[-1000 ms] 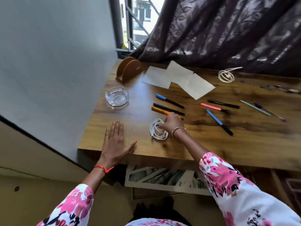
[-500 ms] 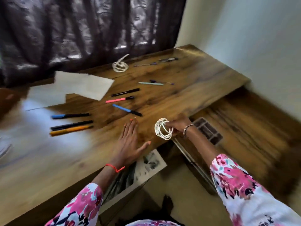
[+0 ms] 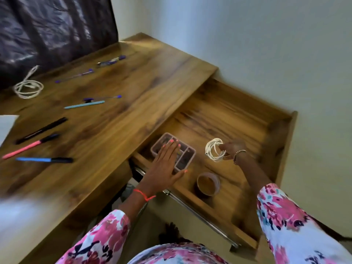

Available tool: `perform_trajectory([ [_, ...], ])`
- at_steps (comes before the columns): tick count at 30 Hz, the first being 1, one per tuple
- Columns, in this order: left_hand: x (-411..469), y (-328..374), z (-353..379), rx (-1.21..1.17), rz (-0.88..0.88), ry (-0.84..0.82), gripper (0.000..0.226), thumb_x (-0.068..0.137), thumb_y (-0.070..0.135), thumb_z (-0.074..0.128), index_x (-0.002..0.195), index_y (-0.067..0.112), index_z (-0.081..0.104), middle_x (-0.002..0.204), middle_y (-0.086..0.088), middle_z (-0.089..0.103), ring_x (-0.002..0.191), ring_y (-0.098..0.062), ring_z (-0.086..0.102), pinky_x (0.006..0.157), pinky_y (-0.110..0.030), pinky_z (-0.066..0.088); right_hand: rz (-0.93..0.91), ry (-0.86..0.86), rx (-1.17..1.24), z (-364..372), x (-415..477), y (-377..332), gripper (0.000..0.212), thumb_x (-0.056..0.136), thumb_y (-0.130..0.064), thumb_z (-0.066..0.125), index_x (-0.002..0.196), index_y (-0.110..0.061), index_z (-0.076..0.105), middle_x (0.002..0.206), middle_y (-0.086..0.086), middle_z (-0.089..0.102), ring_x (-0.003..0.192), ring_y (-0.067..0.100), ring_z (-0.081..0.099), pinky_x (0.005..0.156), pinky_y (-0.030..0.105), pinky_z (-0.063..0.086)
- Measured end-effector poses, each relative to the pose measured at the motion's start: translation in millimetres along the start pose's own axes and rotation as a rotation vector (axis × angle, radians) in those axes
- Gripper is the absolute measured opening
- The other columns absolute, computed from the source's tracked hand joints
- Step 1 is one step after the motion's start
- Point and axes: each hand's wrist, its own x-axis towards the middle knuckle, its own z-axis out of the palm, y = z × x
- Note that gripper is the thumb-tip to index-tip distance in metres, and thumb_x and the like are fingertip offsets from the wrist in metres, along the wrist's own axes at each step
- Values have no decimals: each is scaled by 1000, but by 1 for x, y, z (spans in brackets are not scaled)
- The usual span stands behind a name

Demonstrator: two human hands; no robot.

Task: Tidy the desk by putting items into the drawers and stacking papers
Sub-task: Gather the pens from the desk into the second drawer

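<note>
My right hand (image 3: pixel 231 148) pinches a coiled white cable (image 3: pixel 214 149) and holds it above the floor of the open wooden drawer (image 3: pixel 219 119) at the desk's right end. My left hand (image 3: pixel 163 162) hovers flat, fingers spread, over a pink divided organiser tray (image 3: pixel 190 155) in the drawer's near left corner. On the wooden desk (image 3: pixel 123 103) lie a second white cable coil (image 3: pixel 28 88), a black pen (image 3: pixel 41 130), a pink marker (image 3: pixel 28 146), a blue marker (image 3: pixel 44 160), a light-blue pen (image 3: pixel 84 104) and purple pens (image 3: pixel 76 75). A white paper's corner (image 3: pixel 6 124) shows at far left.
A roll of tape (image 3: pixel 208 183) sits in the drawer near its front wall. A metal handle bar (image 3: pixel 200 216) runs along the drawer front. A dark curtain (image 3: pixel 53 27) hangs behind the desk and a pale wall (image 3: pixel 266 44) borders the drawer's right side.
My right hand lifted the white cable off the desk and carried it right, over the open drawer. My left hand left the desk top and moved over the organiser tray. The view swung right.
</note>
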Motion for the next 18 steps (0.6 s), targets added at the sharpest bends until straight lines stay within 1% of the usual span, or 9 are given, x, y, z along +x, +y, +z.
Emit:
perform_trajectory([
  [2, 10, 3, 7, -14, 13, -33, 80, 87, 59, 31, 141, 16, -8, 156, -7, 0, 142, -13, -11, 115, -28, -9, 42, 24, 40, -1, 15, 13, 14, 73, 0, 70, 72, 1, 56, 67, 14, 57, 46, 22, 50, 31, 25, 45],
  [4, 18, 3, 14, -3, 13, -55, 79, 86, 63, 26, 141, 17, -7, 156, -8, 2, 143, -15, -9, 116, -31, -7, 88, 39, 112, 2, 33, 27, 21, 71, -1, 71, 87, 1, 59, 80, 17, 60, 51, 25, 55, 40, 32, 49],
  [6, 22, 1, 18, 13, 8, -73, 80, 85, 67, 18, 142, 17, -7, 156, -7, 2, 142, -14, -10, 115, -31, -9, 134, 30, 161, 8, 52, 40, 26, 69, 1, 72, 91, 9, 60, 89, 22, 62, 66, 32, 62, 54, 45, 55],
  [7, 23, 0, 19, 24, 2, -78, 81, 84, 68, 16, 142, 17, -7, 155, -6, 1, 142, -14, -11, 114, -29, -12, 152, 31, 190, 12, 56, 41, 22, 69, 2, 72, 85, 10, 59, 91, 25, 62, 75, 35, 64, 57, 50, 56],
  [10, 23, -4, 20, 75, -20, -64, 81, 87, 65, 19, 145, 10, 3, 154, -9, 6, 141, -15, -7, 111, -22, -21, 143, 67, 251, 26, 57, 27, 23, 71, 4, 72, 62, 0, 51, 96, 29, 63, 79, 34, 63, 42, 43, 53],
  [12, 24, -5, 19, 79, -44, -43, 80, 88, 62, 24, 145, 9, 7, 153, -7, 2, 139, -14, -9, 108, -21, -25, 109, 9, 248, 38, 61, 14, 12, 75, 0, 69, 74, 5, 59, 103, 27, 63, 87, 38, 64, 64, 50, 57],
  [13, 23, -6, 19, 65, -66, -54, 80, 88, 60, 28, 145, 11, 3, 151, -2, -7, 137, -11, -15, 104, -19, -28, 99, -6, 228, 45, 67, 9, 19, 76, -3, 69, 87, 10, 62, 103, 24, 64, 91, 38, 65, 76, 53, 55],
  [15, 22, -9, 20, 15, -105, -109, 83, 86, 58, 35, 144, 15, -5, 144, 6, -20, 133, -5, -23, 99, -15, -29, 60, -33, 215, 59, 77, -3, 38, 73, -3, 72, 104, 13, 60, 100, 22, 66, 89, 39, 65, 78, 57, 53],
  [18, 22, -16, 24, 13, -145, -141, 86, 82, 62, 33, 142, 18, -11, 143, 8, -22, 132, -4, -24, 100, -16, -26, 5, -68, 176, 81, 84, -19, 52, 72, -5, 74, 118, 6, 52, 114, 14, 60, 99, 32, 61, 84, 55, 51],
])
